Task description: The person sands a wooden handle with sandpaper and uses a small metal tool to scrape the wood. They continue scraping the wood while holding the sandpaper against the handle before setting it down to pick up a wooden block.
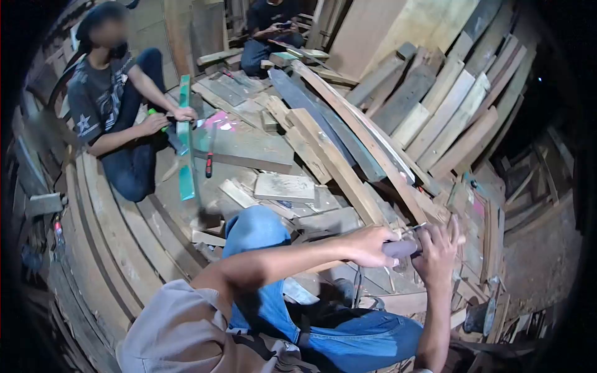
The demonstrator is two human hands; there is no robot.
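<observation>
My left hand (371, 246) is closed round a dark grey, rounded object (399, 249), whose exact kind I cannot make out. On its right side my right hand (435, 252) grips the same object, fingers bent and partly raised. A thin metallic edge shows between the hands. Just beyond them, the near end of a long wooden plank (398, 180) reaches toward my fingers. A thicker pale beam (339, 168) lies to its left. Below my left hand a dark cord (359, 287) hangs down near my knee.
At left, a seated co-worker (115, 105) holds a green-painted strip (185, 140) and a green-handled tool. A red-and-black-handled tool (209, 165) lies beside a wide board (249, 153). Another person (270, 28) sits at the back. Timber (444, 102) leans at right; curved planks (115, 217) line the left.
</observation>
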